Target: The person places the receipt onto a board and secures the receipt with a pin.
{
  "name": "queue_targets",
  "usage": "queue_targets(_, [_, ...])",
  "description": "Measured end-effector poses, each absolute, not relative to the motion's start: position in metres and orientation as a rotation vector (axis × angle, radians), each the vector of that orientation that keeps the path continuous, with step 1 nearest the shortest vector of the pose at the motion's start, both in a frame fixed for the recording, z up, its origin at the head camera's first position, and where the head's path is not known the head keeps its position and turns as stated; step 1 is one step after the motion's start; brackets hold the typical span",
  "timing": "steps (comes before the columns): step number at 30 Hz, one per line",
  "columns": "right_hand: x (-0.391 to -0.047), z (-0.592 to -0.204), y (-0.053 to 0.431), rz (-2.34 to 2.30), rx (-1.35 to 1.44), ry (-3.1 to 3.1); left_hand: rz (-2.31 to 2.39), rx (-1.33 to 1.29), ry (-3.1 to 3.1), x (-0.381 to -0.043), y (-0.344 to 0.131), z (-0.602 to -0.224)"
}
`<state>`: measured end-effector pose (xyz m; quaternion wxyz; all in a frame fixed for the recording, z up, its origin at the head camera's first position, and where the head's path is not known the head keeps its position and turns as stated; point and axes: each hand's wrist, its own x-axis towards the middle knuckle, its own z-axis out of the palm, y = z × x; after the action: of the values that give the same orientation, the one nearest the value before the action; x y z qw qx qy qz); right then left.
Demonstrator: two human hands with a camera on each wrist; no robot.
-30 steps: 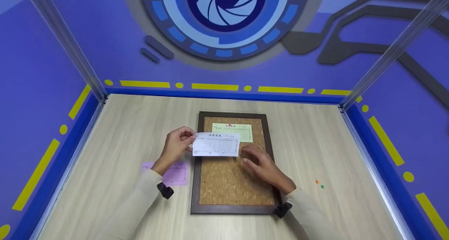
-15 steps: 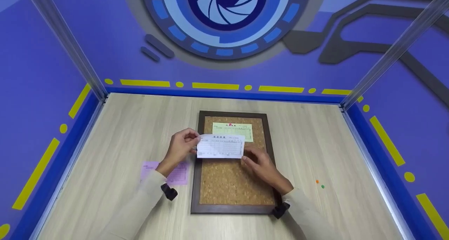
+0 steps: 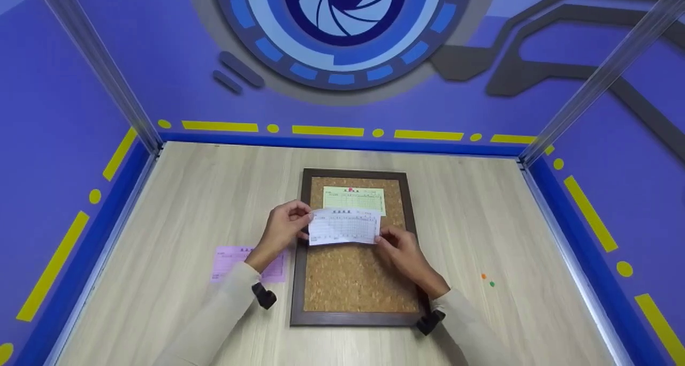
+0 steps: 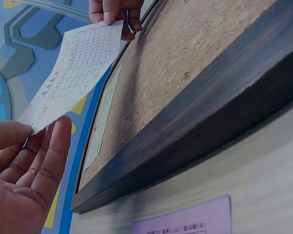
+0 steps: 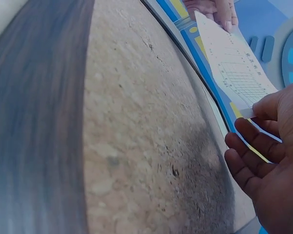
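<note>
"Left hand (image 3: 282, 226) is pinching the white slip (image 3: 344, 229) by its left edge; what's the right hand (image 3: 402, 254) doing?"

"Pinching as well, thumb and forefinger on the lower right corner; its other fingers are loosely bent."

"And where's the slip, exactly?"

"Held up above the corkboard (image 3: 358, 283), slightly bowed, clear of the cork; from the head view it overlaps the bottom of a pale green slip (image 3: 353, 198), which lies on the board with a red pin (image 3: 350, 190) at its top edge."

"Anything around the board?"

"Purple slip (image 3: 227, 261) on the table (image 3: 203, 195), just left of the frame, partly hidden by the left sleeve (image 3: 222, 304); well off to the right, an orange dot (image 3: 484, 276) and a green dot (image 3: 492, 284), near each other."
</note>
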<state>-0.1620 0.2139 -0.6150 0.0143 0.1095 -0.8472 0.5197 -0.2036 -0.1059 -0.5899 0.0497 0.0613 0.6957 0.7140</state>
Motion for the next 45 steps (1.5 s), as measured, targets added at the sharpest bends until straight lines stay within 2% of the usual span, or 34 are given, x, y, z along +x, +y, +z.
queue_targets(12, [-0.159, -0.617, 0.224, 1.8, 0.237, -2.607, 2.152, 0.172, 2.164, -0.203, -0.095, -0.595])
queue_targets(20, [-0.158, -0.618, 0.229, 1.746, 0.172, -2.618, 2.121, 0.189, 2.215, -0.204, -0.086, -0.602])
queue_targets(36, [-0.16, -0.623, 0.23, 1.653, 0.054, -2.631, 1.915, 0.044, 2.505, -0.214, -0.072, -0.615])
queue_targets(45, [-0.161, -0.623, 0.23, 1.62, 0.004, -2.67, 1.742, 0.138, 2.79, -0.225, -0.069, -0.629])
